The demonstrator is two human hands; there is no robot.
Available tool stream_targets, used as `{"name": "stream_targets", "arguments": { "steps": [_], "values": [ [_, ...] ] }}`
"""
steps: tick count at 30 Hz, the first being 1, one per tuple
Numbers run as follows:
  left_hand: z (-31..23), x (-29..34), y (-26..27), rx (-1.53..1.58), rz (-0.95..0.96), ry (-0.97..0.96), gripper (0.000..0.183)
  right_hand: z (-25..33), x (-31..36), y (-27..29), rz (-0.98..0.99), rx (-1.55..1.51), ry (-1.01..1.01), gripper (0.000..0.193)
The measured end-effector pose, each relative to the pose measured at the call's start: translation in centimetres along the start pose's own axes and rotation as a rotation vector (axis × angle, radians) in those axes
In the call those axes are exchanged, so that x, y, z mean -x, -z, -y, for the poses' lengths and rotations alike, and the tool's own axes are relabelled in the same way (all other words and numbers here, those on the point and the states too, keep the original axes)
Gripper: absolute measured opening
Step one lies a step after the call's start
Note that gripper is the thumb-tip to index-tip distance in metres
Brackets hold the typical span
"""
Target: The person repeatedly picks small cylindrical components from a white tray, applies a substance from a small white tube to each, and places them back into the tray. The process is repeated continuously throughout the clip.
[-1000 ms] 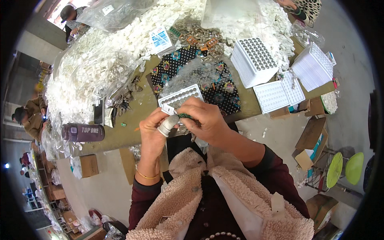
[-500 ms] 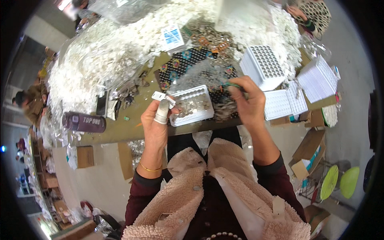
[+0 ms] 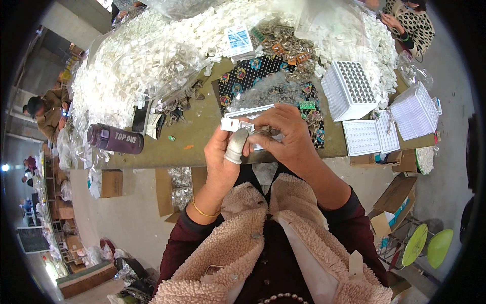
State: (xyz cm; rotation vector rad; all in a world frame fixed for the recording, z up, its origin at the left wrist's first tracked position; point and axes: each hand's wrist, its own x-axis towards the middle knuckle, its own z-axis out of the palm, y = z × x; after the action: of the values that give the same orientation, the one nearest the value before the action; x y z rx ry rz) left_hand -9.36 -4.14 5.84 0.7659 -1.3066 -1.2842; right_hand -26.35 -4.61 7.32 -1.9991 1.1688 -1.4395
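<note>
My left hand [image 3: 221,159] grips a small white plastic casing [image 3: 230,124] with a slot in it, over the table's near edge. A pale cover [image 3: 235,148] wraps its thumb. My right hand [image 3: 286,133] meets it from the right, fingertips pinched together against the casing's right end; whatever they hold there is hidden. Behind both hands lies a white tray [image 3: 238,114], mostly covered by them. Beyond the tray spreads a dark patterned cloth [image 3: 238,83] with clear plastic film, a small green circuit board [image 3: 307,105] and loose metal parts [image 3: 315,121].
White plastic parts [image 3: 136,66] are heaped along the far side. A purple bottle [image 3: 115,139] and a dark phone [image 3: 142,117] lie at left. Stacked white trays [image 3: 349,91] stand at right, beside flat trays [image 3: 361,137]. Other people [image 3: 412,25] sit around the table.
My right hand has moved left from over the cloth to the white casing in my left hand. The whole view has shifted slightly.
</note>
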Motion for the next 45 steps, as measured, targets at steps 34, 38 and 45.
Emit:
{"name": "stream_targets", "arguments": {
  "steps": [34, 38, 45],
  "values": [
    [0.0, 1.2, -0.4, 0.118, -0.006, -0.027, 0.028, 0.2, 2.1, -0.8, 0.055, -0.755, -0.554, 0.012],
    [-0.4, 1.1, 0.5, 0.146, 0.066, 0.068, 0.031, 0.5, 1.3, -1.2, -0.147, -0.082, -0.013, 0.018],
    [-0.3, 1.9, 1.5, 0.007, 0.131, 0.138, 0.031, 0.3, 2.2, -1.3, -0.062, 0.315, 0.342, 0.023]
  ]
}}
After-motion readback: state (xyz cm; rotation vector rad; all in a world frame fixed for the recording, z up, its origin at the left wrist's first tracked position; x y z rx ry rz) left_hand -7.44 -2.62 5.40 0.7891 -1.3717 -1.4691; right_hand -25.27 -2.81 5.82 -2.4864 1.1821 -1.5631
